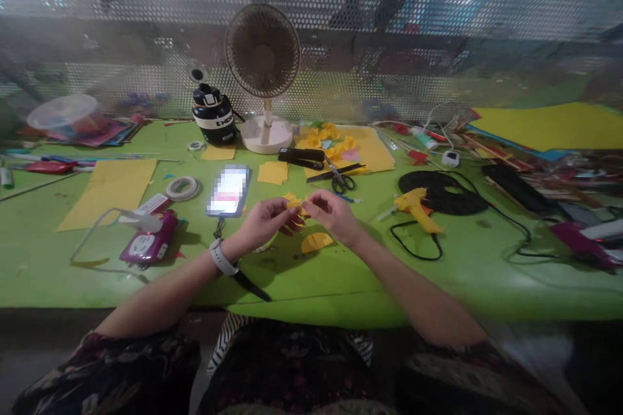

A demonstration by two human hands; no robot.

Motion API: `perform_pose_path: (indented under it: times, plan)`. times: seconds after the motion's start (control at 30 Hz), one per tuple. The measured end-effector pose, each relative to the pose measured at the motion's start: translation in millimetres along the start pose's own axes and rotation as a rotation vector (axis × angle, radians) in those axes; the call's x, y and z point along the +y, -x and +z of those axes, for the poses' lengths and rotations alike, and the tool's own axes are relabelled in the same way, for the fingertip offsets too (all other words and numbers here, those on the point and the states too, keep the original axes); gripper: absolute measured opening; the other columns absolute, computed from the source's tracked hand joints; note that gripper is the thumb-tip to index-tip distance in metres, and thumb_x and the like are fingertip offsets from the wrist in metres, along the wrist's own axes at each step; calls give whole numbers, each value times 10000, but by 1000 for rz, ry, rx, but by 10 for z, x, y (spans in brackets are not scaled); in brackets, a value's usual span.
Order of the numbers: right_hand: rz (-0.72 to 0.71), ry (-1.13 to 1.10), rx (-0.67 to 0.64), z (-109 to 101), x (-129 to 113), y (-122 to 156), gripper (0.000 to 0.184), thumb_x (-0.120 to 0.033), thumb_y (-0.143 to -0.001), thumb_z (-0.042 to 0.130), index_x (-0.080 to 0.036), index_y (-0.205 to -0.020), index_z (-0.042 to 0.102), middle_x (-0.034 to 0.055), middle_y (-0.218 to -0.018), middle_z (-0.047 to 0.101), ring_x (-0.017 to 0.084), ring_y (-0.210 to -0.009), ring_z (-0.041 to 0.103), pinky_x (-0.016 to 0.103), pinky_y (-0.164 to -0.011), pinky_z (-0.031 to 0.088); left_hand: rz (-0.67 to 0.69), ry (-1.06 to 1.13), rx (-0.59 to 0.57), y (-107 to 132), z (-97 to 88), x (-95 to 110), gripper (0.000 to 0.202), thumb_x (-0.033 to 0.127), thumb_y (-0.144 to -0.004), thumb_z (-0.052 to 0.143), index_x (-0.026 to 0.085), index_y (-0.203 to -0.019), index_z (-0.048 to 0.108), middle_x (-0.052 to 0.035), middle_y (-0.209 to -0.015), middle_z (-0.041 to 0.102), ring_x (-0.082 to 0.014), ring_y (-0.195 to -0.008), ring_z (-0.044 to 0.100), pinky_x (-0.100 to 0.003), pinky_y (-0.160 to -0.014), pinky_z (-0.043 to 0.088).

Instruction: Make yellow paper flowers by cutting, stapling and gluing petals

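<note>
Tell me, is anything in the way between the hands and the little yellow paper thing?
No, nothing visible: the left hand and right hand both have fingers on the yellow paper piece. The rounded orange-yellow scrap lies on the green table, not between them.

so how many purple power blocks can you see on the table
2: one purple power block is left of the left hand; the other purple power block is near the right edge, past the glue gun. More may be hidden.
</note>
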State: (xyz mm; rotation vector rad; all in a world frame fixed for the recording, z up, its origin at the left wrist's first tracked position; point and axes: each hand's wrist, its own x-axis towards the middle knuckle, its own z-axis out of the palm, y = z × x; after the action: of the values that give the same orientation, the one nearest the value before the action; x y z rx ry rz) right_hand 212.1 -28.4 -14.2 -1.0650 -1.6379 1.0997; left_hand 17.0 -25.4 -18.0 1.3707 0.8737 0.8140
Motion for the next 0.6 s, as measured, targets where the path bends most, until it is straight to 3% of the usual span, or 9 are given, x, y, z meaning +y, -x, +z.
perform_pose_path:
  times: [0.13,0.43,0.6]
  plan:
    - [57,-35,-134,13,5,1,410,-574,-833,668,-195,-713,567,0,-674,621,137,-616,606,278,-586,513,-21,62,2,-11,12,-12,388,511,-819,735,135,-833,640,-59,-777,738,-127,-630,690,-262,-620,593]
    - [61,-21,-160,-76,-9,-38,315,-461,-851,662,-189,-715,579,-5,-665,625,119,-566,598,269,-567,543,-99,160,13,-18,-9,26,385,486,-782,783,125,-800,652,-67,-774,745,-123,-634,689,-252,-622,586]
    - [49,-16,-193,-61,-4,-26,303,-446,-859,646,-202,-704,554,-24,-637,594,120,-561,582,265,-556,527,-128,160,-106,-22,-43,-18,350,437,-811,771,116,-936,711,-121,-884,774,-165,-756,735,-255,-636,582]
